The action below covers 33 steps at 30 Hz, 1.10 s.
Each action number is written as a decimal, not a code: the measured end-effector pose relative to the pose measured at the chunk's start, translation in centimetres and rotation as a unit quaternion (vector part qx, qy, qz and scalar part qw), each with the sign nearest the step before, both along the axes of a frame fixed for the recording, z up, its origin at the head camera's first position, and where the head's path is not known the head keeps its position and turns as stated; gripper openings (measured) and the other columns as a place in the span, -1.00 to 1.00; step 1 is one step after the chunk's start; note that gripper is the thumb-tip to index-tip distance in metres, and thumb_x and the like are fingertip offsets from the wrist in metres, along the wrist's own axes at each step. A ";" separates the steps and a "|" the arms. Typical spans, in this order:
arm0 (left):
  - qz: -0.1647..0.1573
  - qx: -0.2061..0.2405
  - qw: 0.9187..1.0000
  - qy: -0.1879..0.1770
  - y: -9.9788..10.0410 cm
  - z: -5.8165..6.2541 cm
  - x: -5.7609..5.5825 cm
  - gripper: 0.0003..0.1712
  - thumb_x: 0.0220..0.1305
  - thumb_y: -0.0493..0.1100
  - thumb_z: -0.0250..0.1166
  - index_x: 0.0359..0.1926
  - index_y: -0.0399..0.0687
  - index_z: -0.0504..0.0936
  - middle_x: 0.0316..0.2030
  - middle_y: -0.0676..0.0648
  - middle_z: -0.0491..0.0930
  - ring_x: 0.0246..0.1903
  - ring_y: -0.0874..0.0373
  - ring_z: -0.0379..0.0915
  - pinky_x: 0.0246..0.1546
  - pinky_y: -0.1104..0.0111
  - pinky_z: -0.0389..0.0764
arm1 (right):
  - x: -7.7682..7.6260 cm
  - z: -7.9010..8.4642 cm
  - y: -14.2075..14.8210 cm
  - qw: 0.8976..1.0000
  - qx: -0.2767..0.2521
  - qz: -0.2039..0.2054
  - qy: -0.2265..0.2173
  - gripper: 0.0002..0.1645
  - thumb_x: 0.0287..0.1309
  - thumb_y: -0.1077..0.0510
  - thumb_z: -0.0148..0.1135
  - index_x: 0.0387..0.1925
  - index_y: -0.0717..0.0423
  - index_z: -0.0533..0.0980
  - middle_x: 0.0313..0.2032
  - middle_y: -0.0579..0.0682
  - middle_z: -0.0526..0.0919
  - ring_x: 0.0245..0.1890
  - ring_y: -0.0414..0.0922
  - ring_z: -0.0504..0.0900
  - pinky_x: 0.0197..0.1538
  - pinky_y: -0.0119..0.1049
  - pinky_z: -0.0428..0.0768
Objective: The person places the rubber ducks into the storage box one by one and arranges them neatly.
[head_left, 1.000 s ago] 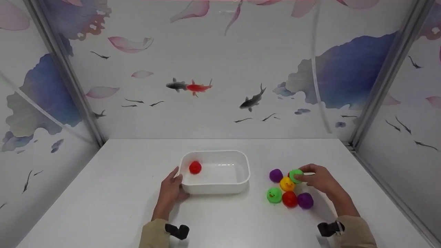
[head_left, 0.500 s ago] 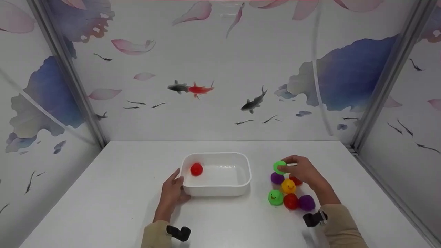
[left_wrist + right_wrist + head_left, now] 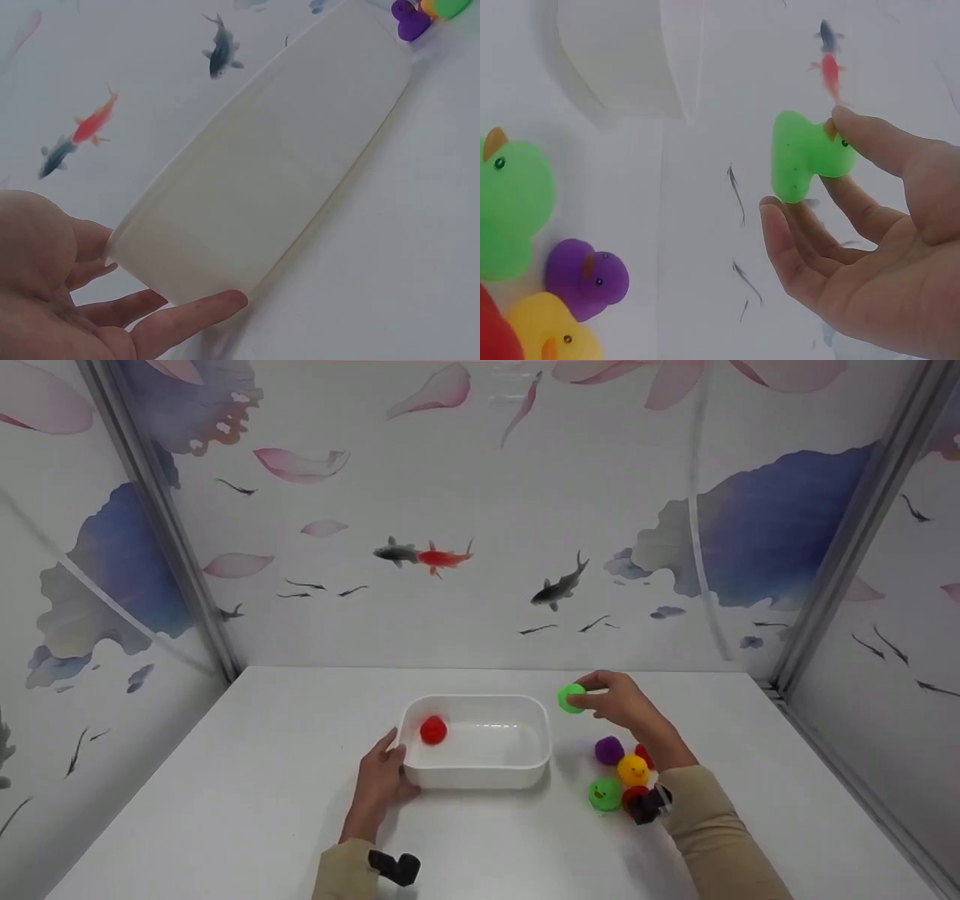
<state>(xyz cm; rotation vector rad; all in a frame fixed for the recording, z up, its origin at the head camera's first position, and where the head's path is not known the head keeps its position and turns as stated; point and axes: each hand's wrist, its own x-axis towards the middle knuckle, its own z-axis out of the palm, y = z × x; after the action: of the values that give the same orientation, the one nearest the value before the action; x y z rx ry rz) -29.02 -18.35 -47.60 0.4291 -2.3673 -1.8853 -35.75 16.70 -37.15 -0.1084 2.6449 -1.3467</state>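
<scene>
A green rubber duck (image 3: 572, 698) is pinched between the thumb and fingers of my right hand (image 3: 619, 703), raised to the right of the white plastic tub (image 3: 476, 778). The right wrist view shows the duck (image 3: 795, 157) on its side, its orange beak by the thumb. My left hand (image 3: 380, 772) holds the tub's left end; in the left wrist view one finger (image 3: 195, 319) lies along the tub's lower long wall (image 3: 262, 165). Inside the tub, toward the left, sits a red rubber duck (image 3: 433, 730).
Right of the tub, a cluster on the white table (image 3: 262, 780) includes a purple duck (image 3: 609, 750), a yellow duck (image 3: 633, 770), another green duck (image 3: 604, 794) and red ducks, partly hidden by my right arm. A printed wall panel (image 3: 450, 622) stands behind the table.
My right hand has lifted the green duck out of the cluster and carried it left and away from me, toward the tub. The left hand stays on the tub.
</scene>
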 end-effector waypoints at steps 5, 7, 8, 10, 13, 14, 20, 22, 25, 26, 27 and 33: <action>0.004 -0.002 1.000 0.003 0.2 0.0 0.1 -0.39 0.58 -0.11 -0.04 0.55 -0.06 0.14 0.39 -0.39 0.34 0.34 -0.27 0.36 0.10 -0.06 0.67 | -0.5 0.5 -2.1 0.999 -0.017 0.021 0.018 -0.42 0.25 -0.04 0.35 0.21 0.13 0.50 0.28 0.21 0.51 0.17 0.11 0.61 0.28 -0.06 0.61; 0.003 -0.006 1.000 0.004 0.2 0.0 0.2 -0.39 0.57 -0.10 -0.04 0.55 -0.07 0.14 0.38 -0.40 0.35 0.35 -0.27 0.37 0.15 -0.07 0.63 | -0.7 0.7 -2.9 0.999 -0.022 0.028 0.026 -0.44 0.25 -0.02 0.36 0.19 0.14 0.51 0.25 0.21 0.54 0.14 0.09 0.63 0.25 -0.07 0.63; 0.005 -0.007 1.000 0.005 0.2 0.1 0.2 -0.39 0.57 -0.10 -0.04 0.55 -0.07 0.15 0.38 -0.40 0.36 0.34 -0.26 0.37 0.16 -0.07 0.62 | -0.7 0.8 -3.3 0.999 -0.024 0.032 0.031 -0.45 0.25 -0.01 0.36 0.19 0.15 0.52 0.23 0.21 0.55 0.12 0.08 0.64 0.24 -0.07 0.64; 0.006 -0.011 1.000 0.002 0.1 0.1 0.2 -0.39 0.57 -0.11 -0.04 0.55 -0.07 0.15 0.38 -0.39 0.36 0.35 -0.25 0.36 0.22 -0.07 0.58 | -0.8 1.0 -4.1 0.998 -0.025 0.038 0.034 -0.47 0.26 0.01 0.35 0.18 0.15 0.53 0.22 0.19 0.57 0.10 0.06 0.66 0.23 -0.08 0.65; 0.006 -0.007 1.000 -0.002 0.1 0.2 0.2 -0.40 0.58 -0.11 -0.04 0.55 -0.07 0.15 0.38 -0.40 0.35 0.35 -0.26 0.36 0.19 -0.07 0.60 | -0.8 1.1 -5.2 0.998 -0.031 0.044 0.036 -0.48 0.26 0.03 0.35 0.18 0.16 0.53 0.20 0.18 0.59 0.09 0.07 0.66 0.23 -0.08 0.65; 0.005 -0.006 1.000 -0.004 0.1 0.2 0.2 -0.40 0.58 -0.11 -0.04 0.55 -0.06 0.14 0.39 -0.39 0.35 0.35 -0.26 0.36 0.18 -0.06 0.62 | -0.9 1.0 -5.6 0.998 -0.032 0.043 0.035 -0.48 0.26 0.03 0.35 0.18 0.16 0.53 0.20 0.18 0.59 0.10 0.07 0.66 0.23 -0.08 0.65; -0.003 0.010 1.000 -0.012 0.2 0.0 -0.1 -0.38 0.58 -0.08 -0.04 0.56 -0.02 0.12 0.42 -0.37 0.31 0.38 -0.28 0.33 0.10 -0.04 0.66 | -1.1 0.3 -7.6 0.998 -0.052 0.029 0.014 -0.43 0.24 0.01 0.37 0.20 0.20 0.50 0.22 0.19 0.57 0.14 0.06 0.64 0.25 -0.09 0.64; -0.001 0.012 1.000 -0.013 0.2 0.0 -0.1 -0.38 0.58 -0.07 -0.04 0.56 -0.02 0.12 0.43 -0.37 0.30 0.38 -0.28 0.31 0.10 -0.05 0.66 | -1.2 0.1 -8.2 0.998 -0.059 0.024 0.014 -0.43 0.24 0.02 0.37 0.19 0.21 0.50 0.21 0.19 0.57 0.14 0.06 0.64 0.24 -0.09 0.64; 0.001 0.009 1.000 -0.012 0.1 -0.1 0.0 -0.39 0.58 -0.08 -0.04 0.56 -0.03 0.13 0.43 -0.36 0.30 0.38 -0.29 0.32 0.10 -0.05 0.66 | -1.2 -0.1 -9.2 0.997 -0.068 0.019 0.016 -0.45 0.23 0.04 0.38 0.16 0.23 0.51 0.19 0.20 0.58 0.13 0.07 0.64 0.24 -0.09 0.64; 0.001 0.007 1.000 -0.012 0.1 -0.1 0.0 -0.39 0.58 -0.07 -0.04 0.56 -0.03 0.12 0.43 -0.36 0.30 0.38 -0.28 0.32 0.11 -0.05 0.65 | -1.2 -0.1 -9.5 0.997 -0.070 0.017 0.014 -0.46 0.23 0.04 0.38 0.16 0.22 0.51 0.19 0.19 0.59 0.13 0.07 0.64 0.24 -0.09 0.64; 0.002 0.005 1.000 -0.012 0.1 0.0 0.0 -0.39 0.58 -0.07 -0.04 0.56 -0.04 0.13 0.42 -0.36 0.31 0.37 -0.28 0.33 0.12 -0.04 0.65 | -1.3 -0.2 -9.8 0.997 -0.071 0.016 0.014 -0.47 0.23 0.04 0.38 0.15 0.21 0.52 0.18 0.18 0.59 0.12 0.07 0.65 0.24 -0.08 0.64; 0.002 0.002 1.000 -0.002 0.3 0.3 0.0 -0.39 0.57 -0.09 -0.02 0.54 -0.08 0.15 0.39 -0.39 0.35 0.33 -0.27 0.39 0.05 -0.01 0.70 | -1.7 -0.6 -12.0 0.997 -0.073 0.021 0.010 -0.51 0.20 0.08 0.41 0.13 0.17 0.57 0.15 0.15 0.63 0.11 0.07 0.66 0.22 -0.07 0.65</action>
<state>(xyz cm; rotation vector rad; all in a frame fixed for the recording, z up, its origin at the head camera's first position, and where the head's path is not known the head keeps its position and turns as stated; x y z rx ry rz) -29.00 -18.07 -47.29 0.4374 -2.3638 -1.8884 -37.47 4.72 -37.77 -0.1958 2.5431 -1.5312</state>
